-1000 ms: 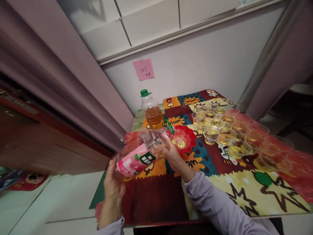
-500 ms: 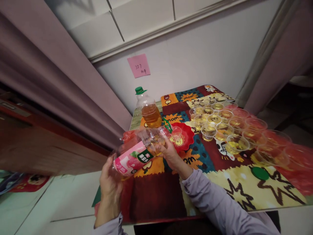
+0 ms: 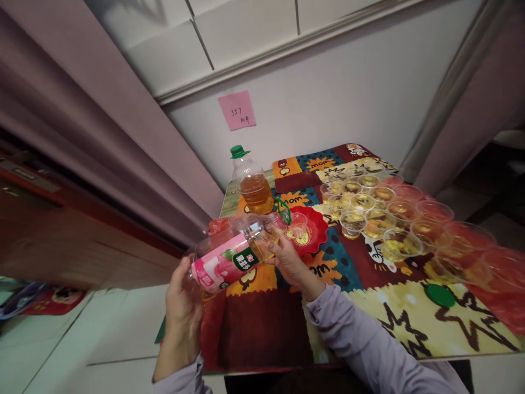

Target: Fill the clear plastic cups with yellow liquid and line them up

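A clear juice bottle (image 3: 223,262) with a pink label lies tilted nearly on its side between my hands, its neck toward the upper right. My left hand (image 3: 184,301) is closed around its base end. Around the shoulder near the neck, my right hand (image 3: 289,261) grips it from the near side. A green loop (image 3: 284,211) shows at the bottle's mouth. Just beyond the mouth, a clear plastic cup (image 3: 297,223) stands on a red scalloped plate (image 3: 320,230). Amber liquid is inside the bottle; whether any flows out cannot be made out.
Behind stands a larger bottle (image 3: 256,191) of amber juice with a green cap. Rows of clear cups (image 3: 363,201) with yellowish liquid fill the table's right side. A green lid (image 3: 440,295) lies on the patterned tablecloth (image 3: 262,328). A wooden door (image 3: 82,235) is at left.
The whole view has shifted slightly, so things appear a little further right. Both hands keep their hold on the bottle, which stays tilted over the plate's edge.
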Action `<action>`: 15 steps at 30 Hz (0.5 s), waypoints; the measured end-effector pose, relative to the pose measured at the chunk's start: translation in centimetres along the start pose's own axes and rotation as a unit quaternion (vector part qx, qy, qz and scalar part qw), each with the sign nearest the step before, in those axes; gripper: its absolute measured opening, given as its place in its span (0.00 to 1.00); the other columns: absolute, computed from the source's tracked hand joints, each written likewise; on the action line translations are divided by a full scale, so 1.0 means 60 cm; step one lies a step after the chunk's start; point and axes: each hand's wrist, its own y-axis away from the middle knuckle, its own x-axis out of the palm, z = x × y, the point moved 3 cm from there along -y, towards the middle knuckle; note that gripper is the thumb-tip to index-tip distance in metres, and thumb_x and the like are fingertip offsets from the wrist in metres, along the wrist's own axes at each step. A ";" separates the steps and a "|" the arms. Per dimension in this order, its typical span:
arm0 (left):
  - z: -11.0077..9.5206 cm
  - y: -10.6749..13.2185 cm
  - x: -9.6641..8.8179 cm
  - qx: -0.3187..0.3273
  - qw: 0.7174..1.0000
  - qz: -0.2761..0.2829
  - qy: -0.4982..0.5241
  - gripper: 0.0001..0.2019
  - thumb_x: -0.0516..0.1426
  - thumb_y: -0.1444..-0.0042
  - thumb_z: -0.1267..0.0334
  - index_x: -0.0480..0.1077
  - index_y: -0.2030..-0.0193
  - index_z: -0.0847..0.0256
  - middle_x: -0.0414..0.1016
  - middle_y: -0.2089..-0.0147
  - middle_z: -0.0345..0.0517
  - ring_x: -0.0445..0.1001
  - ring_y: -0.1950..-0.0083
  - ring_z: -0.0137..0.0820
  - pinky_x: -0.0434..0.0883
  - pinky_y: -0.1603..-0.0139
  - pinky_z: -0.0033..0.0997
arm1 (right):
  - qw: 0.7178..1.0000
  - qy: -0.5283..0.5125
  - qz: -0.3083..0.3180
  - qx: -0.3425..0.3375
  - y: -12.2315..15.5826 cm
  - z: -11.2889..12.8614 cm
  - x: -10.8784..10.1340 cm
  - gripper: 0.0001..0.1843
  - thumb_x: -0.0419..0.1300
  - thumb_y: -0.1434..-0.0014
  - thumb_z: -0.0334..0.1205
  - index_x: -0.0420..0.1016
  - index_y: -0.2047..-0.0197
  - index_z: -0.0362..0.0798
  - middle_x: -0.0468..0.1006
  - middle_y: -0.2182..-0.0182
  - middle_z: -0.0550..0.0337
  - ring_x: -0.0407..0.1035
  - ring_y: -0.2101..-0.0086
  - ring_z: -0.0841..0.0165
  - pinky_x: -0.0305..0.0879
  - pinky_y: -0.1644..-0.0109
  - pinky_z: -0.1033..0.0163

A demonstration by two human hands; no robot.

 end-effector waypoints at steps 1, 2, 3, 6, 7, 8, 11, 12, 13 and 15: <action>-0.002 0.002 0.003 -0.001 1.000 -0.003 0.002 0.10 0.70 0.50 0.60 0.79 0.62 0.59 0.84 0.69 0.37 0.78 0.76 0.30 0.75 0.76 0.26 | 1.000 0.001 0.002 -0.002 0.000 0.000 -0.001 0.42 0.82 0.48 0.56 0.74 0.34 0.60 0.82 0.39 0.55 0.82 0.47 0.58 0.83 0.57 0.60; -0.005 0.004 0.007 -0.001 1.000 -0.008 0.004 0.10 0.70 0.51 0.61 0.79 0.63 0.60 0.84 0.70 0.37 0.78 0.77 0.30 0.75 0.76 0.26 | 1.000 0.002 0.006 -0.003 0.000 0.000 -0.001 0.42 0.81 0.47 0.56 0.74 0.33 0.60 0.81 0.38 0.56 0.82 0.47 0.58 0.83 0.57 0.61; -0.008 0.008 0.011 0.000 1.000 -0.013 0.007 0.09 0.69 0.51 0.62 0.79 0.63 0.60 0.84 0.70 0.37 0.78 0.77 0.30 0.76 0.75 0.26 | 1.000 0.003 0.009 -0.003 -0.001 -0.001 -0.002 0.41 0.81 0.46 0.55 0.74 0.33 0.61 0.81 0.37 0.56 0.81 0.46 0.59 0.82 0.57 0.62; -0.015 0.019 0.025 -0.008 1.000 -0.006 0.004 0.08 0.68 0.50 0.62 0.79 0.64 0.60 0.85 0.69 0.40 0.79 0.76 0.32 0.77 0.76 0.28 | 1.000 0.004 0.011 -0.001 -0.002 -0.003 -0.004 0.42 0.81 0.45 0.55 0.73 0.31 0.62 0.81 0.36 0.55 0.81 0.46 0.58 0.82 0.58 0.61; -0.016 0.022 0.029 -0.015 1.000 -0.001 0.001 0.08 0.68 0.50 0.62 0.79 0.64 0.60 0.86 0.68 0.41 0.80 0.76 0.33 0.78 0.76 0.29 | 1.000 0.001 0.012 -0.002 -0.002 -0.003 -0.005 0.42 0.81 0.45 0.55 0.73 0.31 0.62 0.80 0.36 0.55 0.81 0.46 0.58 0.82 0.58 0.61; -0.017 0.024 0.031 -0.024 1.000 0.005 -0.003 0.08 0.68 0.50 0.61 0.80 0.63 0.60 0.86 0.68 0.42 0.81 0.76 0.35 0.78 0.77 0.30 | 1.000 -0.002 0.011 -0.002 -0.002 -0.003 -0.005 0.42 0.81 0.45 0.55 0.73 0.31 0.62 0.80 0.35 0.55 0.82 0.46 0.58 0.82 0.58 0.61; -0.016 0.025 0.034 -0.043 0.999 0.020 -0.020 0.11 0.68 0.50 0.59 0.81 0.61 0.60 0.87 0.68 0.45 0.82 0.76 0.39 0.78 0.79 0.33 | 1.000 -0.009 0.006 -0.003 -0.003 -0.003 -0.006 0.42 0.81 0.45 0.54 0.73 0.32 0.61 0.79 0.33 0.55 0.82 0.46 0.59 0.82 0.59 0.63; -0.015 0.024 0.034 -0.044 0.999 0.022 -0.024 0.12 0.68 0.50 0.59 0.81 0.60 0.60 0.87 0.68 0.45 0.82 0.76 0.39 0.78 0.79 0.32 | 1.000 -0.010 0.004 -0.003 -0.003 -0.002 -0.006 0.41 0.81 0.45 0.54 0.73 0.32 0.61 0.79 0.34 0.55 0.82 0.46 0.59 0.82 0.59 0.63; -0.015 0.023 0.034 -0.042 0.999 0.021 -0.026 0.12 0.68 0.50 0.59 0.81 0.59 0.61 0.87 0.68 0.46 0.82 0.76 0.39 0.78 0.79 0.32 | 1.000 -0.011 0.005 -0.004 -0.003 -0.001 -0.006 0.41 0.81 0.45 0.54 0.73 0.32 0.61 0.79 0.34 0.55 0.82 0.46 0.59 0.82 0.60 0.63; -0.015 0.022 0.034 -0.035 0.999 0.018 -0.020 0.12 0.69 0.50 0.60 0.81 0.59 0.61 0.87 0.67 0.46 0.83 0.75 0.38 0.78 0.77 0.30 | 1.000 -0.015 0.003 -0.005 -0.003 0.001 -0.005 0.40 0.81 0.46 0.54 0.74 0.33 0.61 0.80 0.35 0.55 0.81 0.45 0.58 0.83 0.60 0.62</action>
